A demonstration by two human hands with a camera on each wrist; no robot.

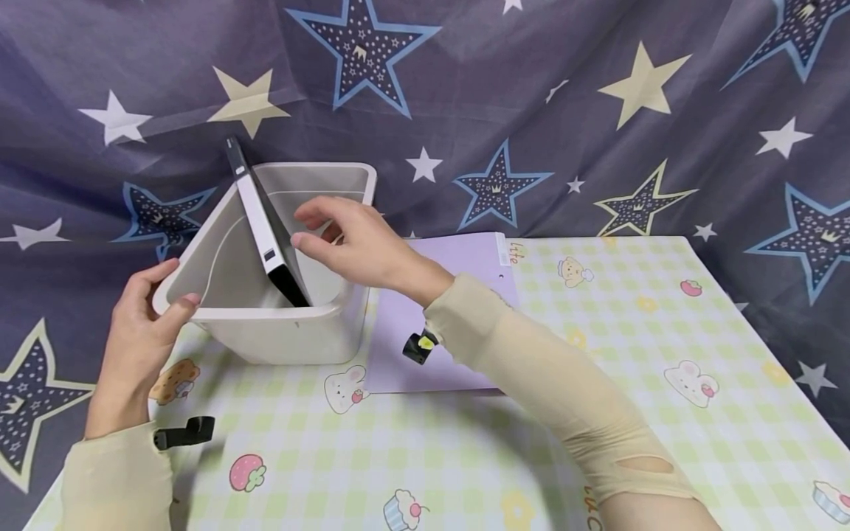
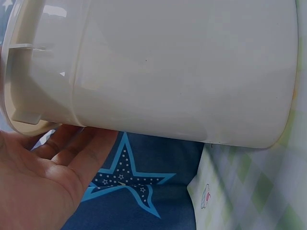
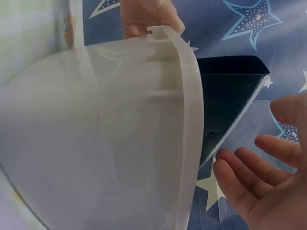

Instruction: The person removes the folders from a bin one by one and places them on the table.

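Note:
A white plastic bin (image 1: 319, 332) stands at the left of the table, and a black binder with a white spine (image 1: 255, 214) leans in it, its upper end sticking out over the rim. My left hand (image 1: 136, 339) grips the bin's rim at the near left corner, thumb on top. In the left wrist view, fingers (image 2: 91, 148) of that hand lie against the bin's outer wall. Over the bin's right side, my right hand (image 1: 355, 243) hovers with loosely bent fingers and nothing in them. The right wrist view shows those fingertips beside the binder (image 3: 225, 105), seemingly apart from it.
A purple folder (image 1: 425, 324) with a white label lies flat on the table, right of the bin and partly under my right forearm. The table has a checked cloth (image 1: 598, 354). Behind it hangs a dark star-patterned curtain (image 1: 451, 88).

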